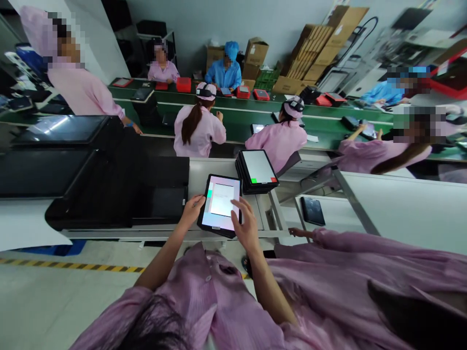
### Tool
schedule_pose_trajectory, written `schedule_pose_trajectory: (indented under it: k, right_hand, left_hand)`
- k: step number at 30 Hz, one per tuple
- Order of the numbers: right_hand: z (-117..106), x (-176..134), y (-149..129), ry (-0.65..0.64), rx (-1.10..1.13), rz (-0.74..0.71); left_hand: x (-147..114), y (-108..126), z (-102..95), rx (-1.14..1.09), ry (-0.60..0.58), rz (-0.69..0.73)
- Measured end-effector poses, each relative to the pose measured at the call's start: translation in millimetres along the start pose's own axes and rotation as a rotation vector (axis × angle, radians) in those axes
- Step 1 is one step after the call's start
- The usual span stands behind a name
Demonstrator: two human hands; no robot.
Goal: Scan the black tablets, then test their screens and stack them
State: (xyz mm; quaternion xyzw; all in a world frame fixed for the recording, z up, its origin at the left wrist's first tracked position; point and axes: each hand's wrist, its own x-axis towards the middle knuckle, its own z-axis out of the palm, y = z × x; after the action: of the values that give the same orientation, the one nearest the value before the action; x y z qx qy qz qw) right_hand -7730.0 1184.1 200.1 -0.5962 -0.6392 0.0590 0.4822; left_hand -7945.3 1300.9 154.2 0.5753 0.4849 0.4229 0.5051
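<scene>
A black-framed tablet [221, 198] lies in front of me with its screen lit, a white window in the middle of a pale display. My left hand [193, 209] grips its left edge, fingers closed there. Over the right part of the screen is my right hand [247, 223], fingers spread and holding nothing; whether a fingertip touches the glass I cannot tell. Just beyond, to the right, stands a stack of tablets [258, 167], the top one lit with green and red corner patches. Something dark shows under the tablet I hold.
Black panels [160, 189] are piled along the left of the workbench [204, 166]. A dark tablet [313, 211] rests on a lower shelf to the right. Close at my right stands a co-worker in a pink sleeve [357, 243]. Several people sit along a green conveyor table [321, 120] ahead.
</scene>
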Motion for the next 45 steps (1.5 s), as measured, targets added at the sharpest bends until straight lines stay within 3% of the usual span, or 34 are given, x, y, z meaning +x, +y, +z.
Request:
schedule_pose_trajectory:
  k: [5,10,15,19,23,27,31,39,41,45]
  right_hand:
    - [7.3,6.5,-31.9,-0.127,-0.042,-0.203]
    - [3.5,1.2,-27.1,-0.051,-0.040,-0.141]
    - [1.6,-14.8,6.0,0.144,0.075,0.095]
    - [12.7,-15.9,54.0,0.173,0.254,0.256]
    - [29.0,21.8,97.5,0.223,0.344,0.358]
    - [45.6,77.7,114.1,0.173,0.371,0.375]
    - [54.5,104.5,114.5,0.094,0.336,0.360]
    - [54.8,106.2,117.8,0.044,0.300,0.339]
    - [51.5,104.4,112.0,0.036,0.277,0.338]
    - [30.3,82.1,78.0,0.146,0.205,0.284]
  left_hand:
    - [11.5,9.8,10.5,0.001,0.063,-0.039]
    - [10.7,12.2,10.5,0.028,0.066,-0.046]
    - [9.1,10.5,8.2,0.039,0.031,-0.028]
    - [-10.3,4.4,-11.3,0.058,-0.099,-0.012]
    - [-42.9,-3.9,-33.7,0.155,-0.270,0.041]
    - [-61.7,-8.9,-36.4,0.321,-0.246,0.147]
    - [-62.8,-11.9,-29.0,0.416,-0.163,0.224]
    - [-68.6,-8.6,-26.3,0.403,-0.130,0.217]
    - [-69.3,-6.3,-28.8,0.373,-0.145,0.195]
    - [-65.0,-6.4,-35.5,0.232,-0.222,0.106]
